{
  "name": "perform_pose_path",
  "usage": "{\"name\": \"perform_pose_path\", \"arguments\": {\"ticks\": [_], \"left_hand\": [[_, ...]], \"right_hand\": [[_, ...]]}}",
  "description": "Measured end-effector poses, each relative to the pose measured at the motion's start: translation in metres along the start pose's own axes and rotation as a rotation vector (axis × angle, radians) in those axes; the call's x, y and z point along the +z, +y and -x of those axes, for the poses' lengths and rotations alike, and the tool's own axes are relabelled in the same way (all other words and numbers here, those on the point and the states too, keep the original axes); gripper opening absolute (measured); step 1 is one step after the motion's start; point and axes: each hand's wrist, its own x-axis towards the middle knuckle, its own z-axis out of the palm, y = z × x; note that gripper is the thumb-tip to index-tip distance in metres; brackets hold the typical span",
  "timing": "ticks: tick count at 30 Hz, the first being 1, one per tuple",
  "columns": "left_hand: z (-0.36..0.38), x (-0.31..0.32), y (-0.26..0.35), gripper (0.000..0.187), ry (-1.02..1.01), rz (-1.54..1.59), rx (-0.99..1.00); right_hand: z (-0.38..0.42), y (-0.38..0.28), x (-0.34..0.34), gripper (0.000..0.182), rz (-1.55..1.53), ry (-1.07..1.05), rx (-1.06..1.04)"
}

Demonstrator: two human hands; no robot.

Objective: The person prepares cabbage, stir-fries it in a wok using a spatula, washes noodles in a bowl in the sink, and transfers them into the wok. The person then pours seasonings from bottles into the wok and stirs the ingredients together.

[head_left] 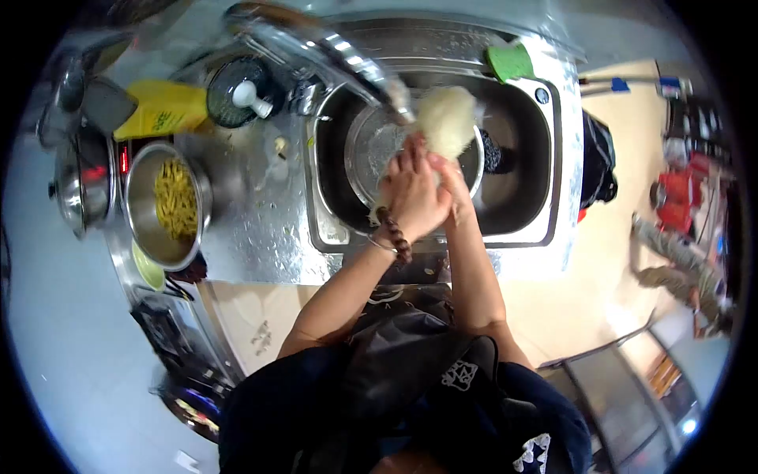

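Note:
Over the sink [513, 189], a pale, cream-coloured mass [446, 118] with a fibrous look sticks up beyond my hands; motion blur hides its exact kind. My right hand [452, 183] is closed around its lower end. Wearing a dark beaded bracelet and a thin bangle, my left hand [414, 197] lies across the right one, its fingers stretched towards the base of the mass. Both palms are hidden. Beneath the hands sits a round metal bowl [359, 150] in the basin. The faucet [363, 71] reaches in from the upper left, close to the pale mass.
Left on the wet steel counter [260, 213] are a metal bowl of yellow-green strips [175, 201], a yellow packet [166, 109] and a dark bowl with a white spoon [249, 96]. A green cloth [509, 62] lies on the sink's back rim. Another person's legs [679, 257] show at right.

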Motion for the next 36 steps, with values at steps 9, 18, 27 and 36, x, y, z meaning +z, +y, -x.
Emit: {"name": "perform_pose_path", "arguments": {"ticks": [9, 18, 27, 36], "left_hand": [[0.038, -0.021, 0.063, 0.089, 0.262, 0.253, 0.258], [0.053, -0.081, 0.025, 0.020, 0.649, 0.364, 0.313], [-0.051, 0.032, -0.133, 0.038, 0.169, 0.027, 0.225], [-0.103, 0.114, -0.111, 0.075, -0.452, -0.573, -0.099]], "right_hand": [[0.044, -0.059, -0.013, 0.057, 0.087, -0.090, -0.056], [0.036, -0.085, -0.011, 0.054, -0.436, -0.383, -0.050], [0.055, -0.118, -0.018, 0.056, -0.509, -0.302, -0.213], [0.062, -0.137, -0.012, 0.060, -0.201, -0.215, -0.426]]}}
